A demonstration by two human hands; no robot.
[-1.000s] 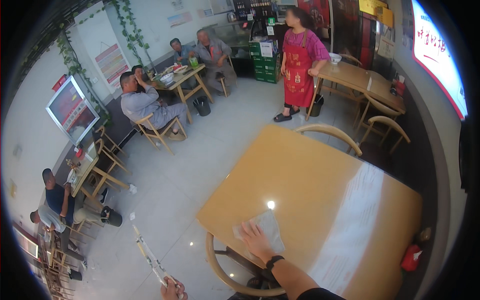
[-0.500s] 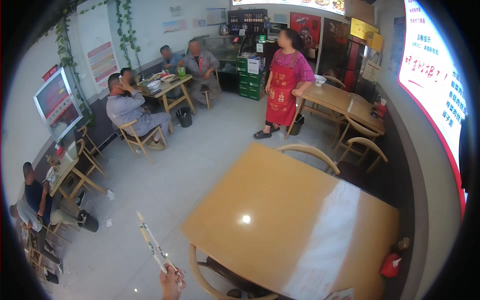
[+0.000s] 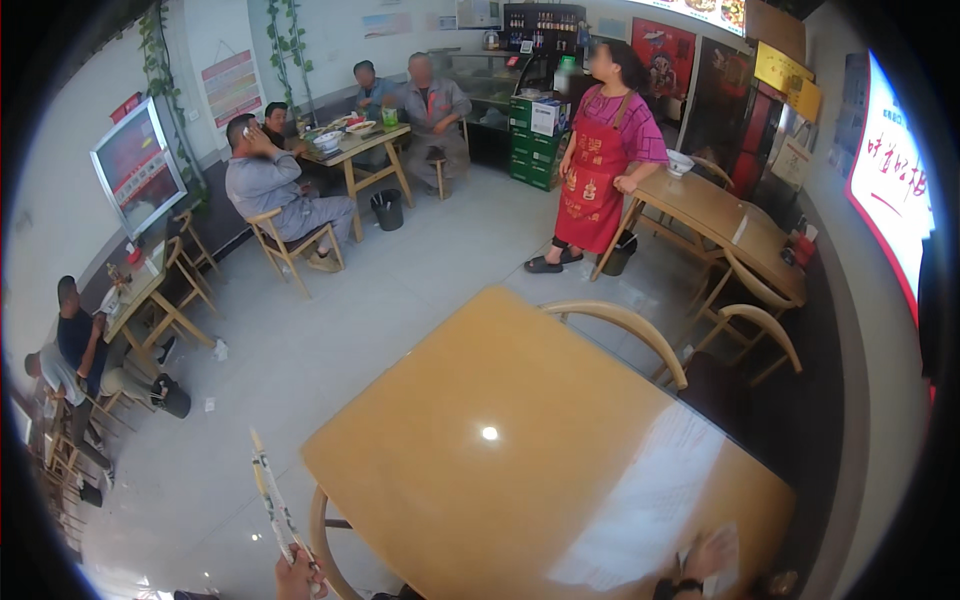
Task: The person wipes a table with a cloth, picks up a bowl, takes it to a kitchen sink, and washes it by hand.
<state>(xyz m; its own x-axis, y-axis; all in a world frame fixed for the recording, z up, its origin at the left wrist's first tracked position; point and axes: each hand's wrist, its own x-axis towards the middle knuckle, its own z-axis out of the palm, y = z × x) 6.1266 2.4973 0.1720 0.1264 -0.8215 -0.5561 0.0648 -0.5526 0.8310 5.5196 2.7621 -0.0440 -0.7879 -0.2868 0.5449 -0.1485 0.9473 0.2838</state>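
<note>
A pair of wooden chopsticks in a torn white paper sleeve [image 3: 270,492] with green print stands tilted up from my left hand [image 3: 297,577]. Its fingers are closed round the lower end, left of the near table corner. On the right side of the wooden table [image 3: 420,430], my right hand [image 3: 708,556] lies low over the top with a thin white tissue [image 3: 731,562] under and beside its fingers. This hand is somewhat blurred, and something dark circles its wrist.
Chairs stand at the table's far side [image 3: 630,325] and left edge [image 3: 320,540]. A person in a red apron [image 3: 595,190] stands beyond, near another table [image 3: 710,210]. Seated people are at tables on the left [image 3: 140,300] and back [image 3: 360,145]. Black bins [image 3: 386,210] stand on the floor.
My right hand has come into view over the table with the tissue. My left hand and the chopsticks have shifted left and lower in the view, which has itself swung.
</note>
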